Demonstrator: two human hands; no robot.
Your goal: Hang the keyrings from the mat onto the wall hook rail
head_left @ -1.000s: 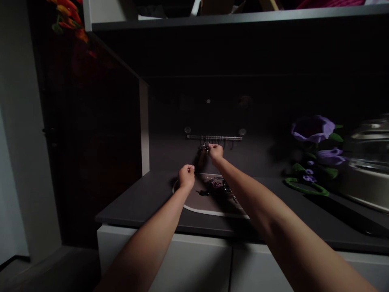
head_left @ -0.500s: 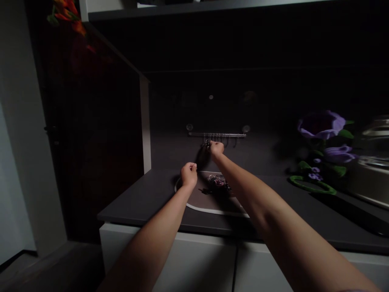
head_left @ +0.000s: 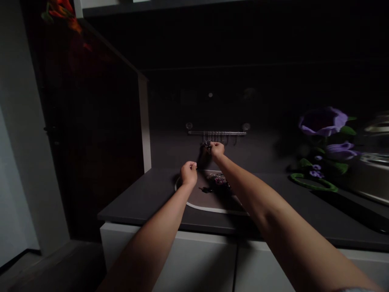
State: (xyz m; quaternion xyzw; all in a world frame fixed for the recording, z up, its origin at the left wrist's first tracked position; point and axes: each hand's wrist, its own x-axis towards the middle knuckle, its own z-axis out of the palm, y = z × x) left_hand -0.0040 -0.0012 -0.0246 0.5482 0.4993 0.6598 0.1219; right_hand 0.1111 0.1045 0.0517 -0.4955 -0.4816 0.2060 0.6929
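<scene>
My right hand (head_left: 218,149) is closed, pinching a bunch of keys (head_left: 208,144) with a metal ring, just under the hooks of a clear rail (head_left: 219,133) on the dark back wall. Whether the ring sits on a hook is too dark to tell. My left hand (head_left: 189,173) has its fingers curled together above the left part of a brownish mat (head_left: 200,202) with a white rim; anything inside it is hidden. On the mat, between my forearms, lie a pile of key rings (head_left: 219,179) and a dark key (head_left: 207,189).
Purple flowers (head_left: 323,123) with a green looped base (head_left: 314,182) stand to the right on the dark counter (head_left: 130,198). Beyond them is a large glass-topped container (head_left: 373,170). A shelf (head_left: 182,9) overhangs the counter, and orange flowers (head_left: 62,14) hang at upper left.
My right hand and the keys stay at the rail, with only a very slight shift. My left hand holds its place. The view has tilted a little.
</scene>
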